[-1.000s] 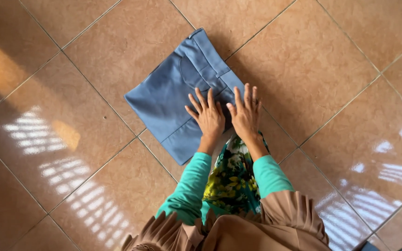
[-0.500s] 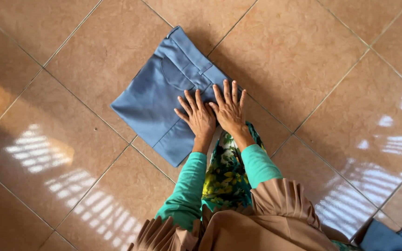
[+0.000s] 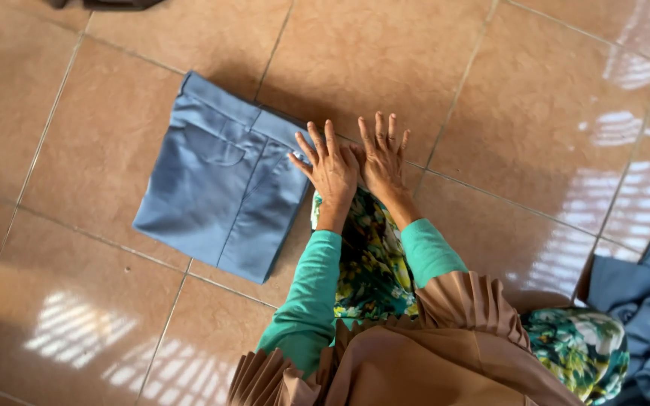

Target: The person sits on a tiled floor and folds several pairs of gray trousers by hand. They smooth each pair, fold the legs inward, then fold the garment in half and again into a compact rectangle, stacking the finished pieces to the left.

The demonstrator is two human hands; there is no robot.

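A pair of blue trousers [image 3: 220, 195], folded into a flat rectangle, lies on the brown tiled floor [image 3: 505, 113] with its waistband toward the top. My left hand [image 3: 332, 171] rests palm down with fingers spread at the trousers' right edge, its fingertips touching the waistband corner. Close beside it, thumb to thumb, my right hand [image 3: 382, 156] lies flat with fingers spread on the floor tile, just off the fabric. Neither hand holds anything. Both arms wear green sleeves.
A green floral cloth [image 3: 370, 263] covers my lap under the wrists, and a brown pleated cloth [image 3: 430, 353] hangs below it. A heap of blue fabric [image 3: 641, 301] lies at the right edge. A dark object [image 3: 107, 3] shows at the top edge.
Both hands lay flat on the folded trousers before; now they sit at its right edge, mostly off the fabric. The view has shifted, and the trousers lie further left.
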